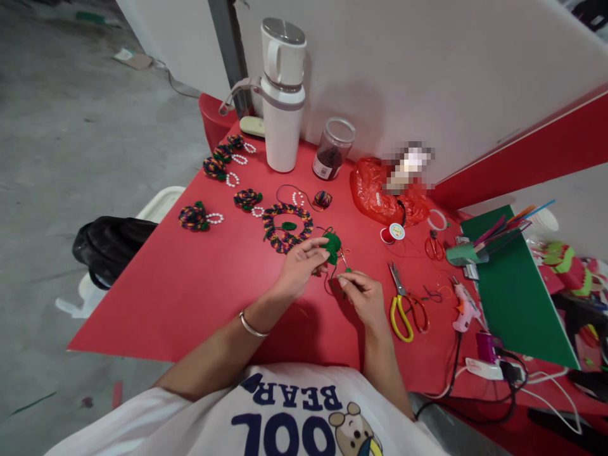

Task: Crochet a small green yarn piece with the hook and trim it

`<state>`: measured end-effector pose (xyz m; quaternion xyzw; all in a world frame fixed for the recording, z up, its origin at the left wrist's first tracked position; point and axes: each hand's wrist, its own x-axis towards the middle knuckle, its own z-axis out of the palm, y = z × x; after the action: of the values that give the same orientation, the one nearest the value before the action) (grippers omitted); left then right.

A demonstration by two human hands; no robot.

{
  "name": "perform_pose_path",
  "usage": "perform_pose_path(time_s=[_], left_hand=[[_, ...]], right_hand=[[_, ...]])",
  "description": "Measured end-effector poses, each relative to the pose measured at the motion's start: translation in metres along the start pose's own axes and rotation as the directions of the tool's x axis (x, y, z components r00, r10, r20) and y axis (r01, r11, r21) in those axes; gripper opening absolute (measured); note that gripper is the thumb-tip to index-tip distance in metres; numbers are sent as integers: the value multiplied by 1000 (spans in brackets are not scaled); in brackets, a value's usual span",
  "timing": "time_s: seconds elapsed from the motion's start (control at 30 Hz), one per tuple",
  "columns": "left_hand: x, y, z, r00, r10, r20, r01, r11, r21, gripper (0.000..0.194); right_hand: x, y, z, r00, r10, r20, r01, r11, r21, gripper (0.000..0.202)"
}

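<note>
My left hand (306,263) pinches a small piece of green yarn work (332,246) above the red table. Close to its right, my right hand (363,292) is closed around a slim crochet hook (345,259), whose metal tip points up at the green piece. Dark yarn strands hang between the two hands. Just beyond my left hand lies a ring of multicoloured crochet (266,233), with a green leaf-shaped piece (289,226) inside it. A small ball of multicoloured yarn (323,199) rests behind that ring.
Crocheted flowers with white bead loops (194,216) lie at the left. A white flask (281,130), a jar (334,149) and a red plastic bag (370,193) stand along the back. Scissors (401,307), red thread (393,234) and a pink glue gun (465,307) lie right.
</note>
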<state>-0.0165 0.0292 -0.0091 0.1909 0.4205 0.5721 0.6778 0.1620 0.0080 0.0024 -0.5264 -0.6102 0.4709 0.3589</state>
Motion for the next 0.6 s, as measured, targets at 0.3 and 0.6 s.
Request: perform_pose_path(time_s=[0.3,0.6], left_hand=[[3,3,-2,998,-31,-52,30,999,-30,52],[1,2,-2,1000,19,-1,-19,1000,-10,57]], right_hand=[[0,1,2,1000,-14,12,15,1000,-4,18],[0,1,2,1000,-8,-10,8,1000,-11,18]])
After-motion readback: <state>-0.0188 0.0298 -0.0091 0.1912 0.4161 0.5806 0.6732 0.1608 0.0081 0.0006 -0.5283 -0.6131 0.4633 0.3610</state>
